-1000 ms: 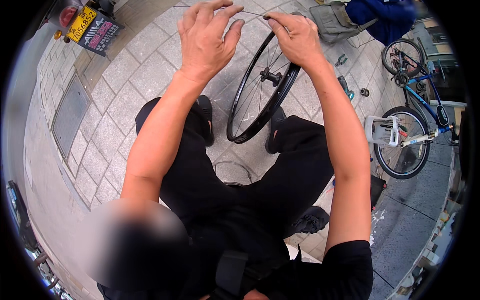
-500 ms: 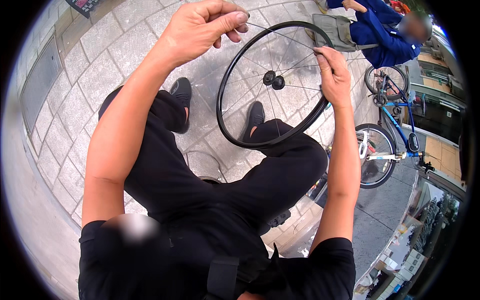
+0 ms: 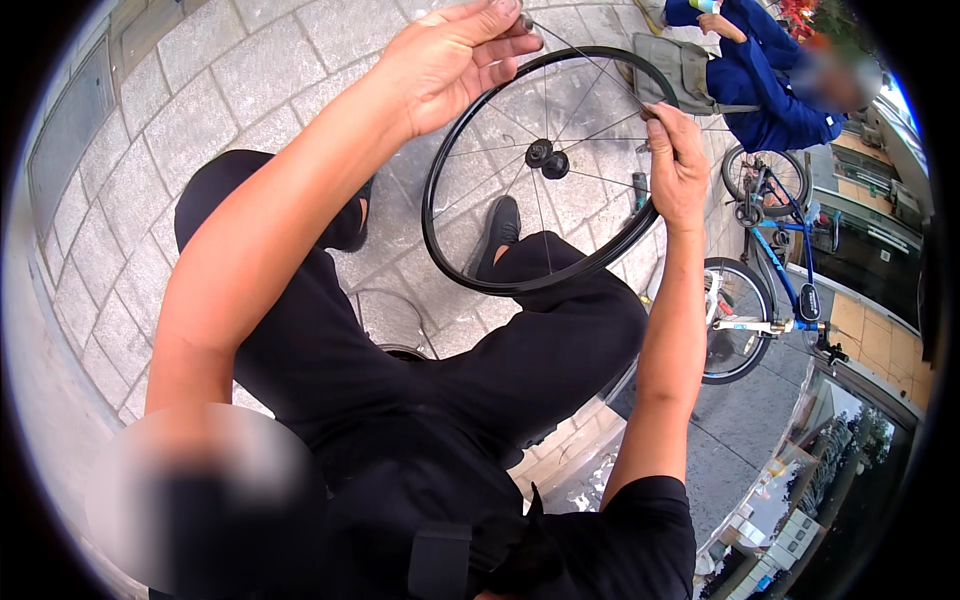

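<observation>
A black-rimmed bicycle wheel (image 3: pixel 428 198) with thin spokes and a black hub (image 3: pixel 547 160) stands tilted over my right thigh. My left hand (image 3: pixel 455 65) is raised beyond the wheel's upper left edge, thumb and fingertips pinched on one end of a long thin spoke (image 3: pixel 590 62). That spoke slants down across the wheel's upper part to my right hand (image 3: pixel 678 165). There, at the right side of the rim, my right thumb and fingers are closed around its other end. Whether the right palm also bears on the rim is hidden.
A person in dark blue (image 3: pixel 765 75) with a grey bag (image 3: pixel 672 75) is at the upper right. Below them stands a blue bicycle (image 3: pixel 790 245) with a white fork. Another round rim (image 3: pixel 405 352) lies between my legs on the stone paving (image 3: pixel 270 90).
My left hand has moved right and slightly up, still pinching the spoke end. The wheel has shifted slightly left. My right hand keeps its grip, a little lower in the view.
</observation>
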The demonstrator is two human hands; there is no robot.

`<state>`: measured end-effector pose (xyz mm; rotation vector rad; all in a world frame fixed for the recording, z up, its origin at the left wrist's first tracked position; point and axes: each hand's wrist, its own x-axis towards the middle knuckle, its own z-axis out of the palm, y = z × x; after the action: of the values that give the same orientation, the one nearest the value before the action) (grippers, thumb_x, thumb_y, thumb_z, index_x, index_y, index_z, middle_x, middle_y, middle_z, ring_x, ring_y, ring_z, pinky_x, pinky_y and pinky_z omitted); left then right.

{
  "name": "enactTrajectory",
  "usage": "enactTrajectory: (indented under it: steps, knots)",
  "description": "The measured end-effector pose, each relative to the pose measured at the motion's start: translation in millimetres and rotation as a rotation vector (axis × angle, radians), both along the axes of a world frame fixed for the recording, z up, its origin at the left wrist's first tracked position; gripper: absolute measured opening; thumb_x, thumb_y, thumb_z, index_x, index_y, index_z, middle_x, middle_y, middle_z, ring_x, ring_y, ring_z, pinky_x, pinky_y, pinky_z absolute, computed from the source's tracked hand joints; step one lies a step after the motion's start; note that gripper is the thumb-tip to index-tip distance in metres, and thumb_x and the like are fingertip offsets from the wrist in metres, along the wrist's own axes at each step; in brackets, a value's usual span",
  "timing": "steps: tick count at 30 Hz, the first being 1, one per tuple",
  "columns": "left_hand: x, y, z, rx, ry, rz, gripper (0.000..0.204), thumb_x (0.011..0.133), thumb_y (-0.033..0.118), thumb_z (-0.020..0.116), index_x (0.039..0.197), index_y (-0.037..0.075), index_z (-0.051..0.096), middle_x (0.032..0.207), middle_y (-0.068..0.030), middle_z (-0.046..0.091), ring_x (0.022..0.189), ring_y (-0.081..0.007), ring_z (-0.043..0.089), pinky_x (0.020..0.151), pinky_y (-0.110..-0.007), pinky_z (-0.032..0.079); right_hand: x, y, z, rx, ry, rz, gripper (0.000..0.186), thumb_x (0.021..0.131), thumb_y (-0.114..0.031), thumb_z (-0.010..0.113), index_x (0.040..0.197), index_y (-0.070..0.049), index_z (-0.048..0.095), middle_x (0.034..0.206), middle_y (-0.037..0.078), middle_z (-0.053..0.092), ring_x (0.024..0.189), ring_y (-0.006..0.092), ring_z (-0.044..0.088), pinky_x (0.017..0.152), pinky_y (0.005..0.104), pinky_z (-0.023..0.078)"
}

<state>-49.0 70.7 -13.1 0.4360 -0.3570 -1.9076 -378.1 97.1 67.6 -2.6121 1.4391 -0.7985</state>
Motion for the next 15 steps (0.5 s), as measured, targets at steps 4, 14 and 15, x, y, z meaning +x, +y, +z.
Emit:
enactTrajectory:
  steps: [4,14,15]
  knots:
    - [-25,-10,-10,0.142,0.143,0.074,0.015,0.105,0.026,0.070,0.103,0.011,0.068,0.095,-0.0030,0.072,0.095,-0.0183,0.072,0.073,-0.035,0.060,0,-3,-3,0.027,-0.013,-0.013,0.017,0.102,-0.013,0.071,0.115,-0.006,0.077,0.110,0.011,0.077,0.115,0.0309,0.068,0.103,0.0415,0.048]
    - [-39,-6,-39,0.163,0.246,0.144,0.014,0.105,0.026,0.071,0.107,0.013,0.067,0.099,-0.0032,0.073,0.095,-0.0197,0.072,0.075,-0.036,0.059,8,8,-3,0.118,-0.114,-0.116,0.030,0.101,-0.012,0.072,0.130,-0.005,0.072,0.117,0.011,0.076,0.119,0.0254,0.068,0.105,0.0386,0.048]
    - [-38,-8,-42,0.201,0.235,0.183,0.014,0.105,0.026,0.070,0.109,0.013,0.067,0.100,-0.0033,0.073,0.096,-0.0201,0.073,0.075,-0.036,0.059,12,10,-2,0.101,-0.133,-0.142,0.033,0.101,-0.012,0.072,0.133,-0.005,0.070,0.120,0.011,0.076,0.120,0.0247,0.067,0.106,0.0381,0.048]
